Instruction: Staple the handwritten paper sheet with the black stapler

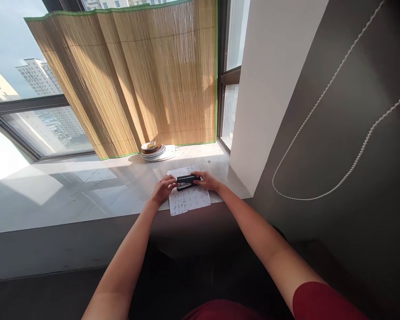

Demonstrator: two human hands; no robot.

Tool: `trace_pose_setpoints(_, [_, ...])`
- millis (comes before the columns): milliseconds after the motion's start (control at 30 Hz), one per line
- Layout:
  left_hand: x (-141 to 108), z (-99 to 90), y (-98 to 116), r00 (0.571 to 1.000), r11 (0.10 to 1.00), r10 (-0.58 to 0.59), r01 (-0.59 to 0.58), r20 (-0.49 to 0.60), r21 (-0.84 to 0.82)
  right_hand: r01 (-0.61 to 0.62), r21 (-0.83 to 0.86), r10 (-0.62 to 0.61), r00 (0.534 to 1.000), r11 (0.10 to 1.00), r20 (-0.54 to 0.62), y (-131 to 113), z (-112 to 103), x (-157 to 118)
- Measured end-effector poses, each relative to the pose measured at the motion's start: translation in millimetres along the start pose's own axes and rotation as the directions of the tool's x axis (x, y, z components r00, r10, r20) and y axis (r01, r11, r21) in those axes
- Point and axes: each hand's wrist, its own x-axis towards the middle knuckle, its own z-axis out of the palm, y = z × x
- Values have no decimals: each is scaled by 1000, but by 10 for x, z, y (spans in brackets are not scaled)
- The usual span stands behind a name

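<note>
A black stapler [186, 179] is held low over a sheet of paper with handwritten marks [190, 201] on the windowsill. My right hand [206, 181] grips the stapler's right end, where a small red spot shows. At its left end, the bent fingers of my left hand [164, 189] close on the tip. A gap shows between the stapler's upper arm and its base. The paper's lower edge is uneven and reaches the front edge of the sill. Whether my left fingers also pinch something small cannot be made out.
A stack of round plates [153, 153] with small items on top stands at the back of the windowsill [63, 195]. Behind it hangs a bamboo blind [146, 80] with green edging. To the right are a white wall column [266, 89] and a looped cord [303, 199].
</note>
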Motion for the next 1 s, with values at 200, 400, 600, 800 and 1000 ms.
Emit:
trace_pose_setpoints(200, [8, -4, 63, 997, 995, -65, 68, -35, 75, -11, -25, 11, 1000, 1000, 4, 10, 14, -11])
trace_pose_setpoints(400, [6, 2, 64, 993, 980, -114, 112, 3, 163, -7, -22, 7, 1000, 1000, 1, 12, 45, -4])
trace_pose_setpoints(600, [57, 17, 118, 974, 943, -210, 225, -87, 245, -16, -120, 21, 999, 993, 46, -102, 44, -16])
trace_pose_setpoints(800, [-242, -377, -228, 828, 714, -523, 554, -200, 427, -104, 83, 125, 940, 991, -317, -50, 9, 129])
trace_pose_setpoints(1000, [-587, -627, -556, 639, 515, -752, 724, -163, 459, -77, -9, 76, 996, 997, -41, -55, 134, 708])
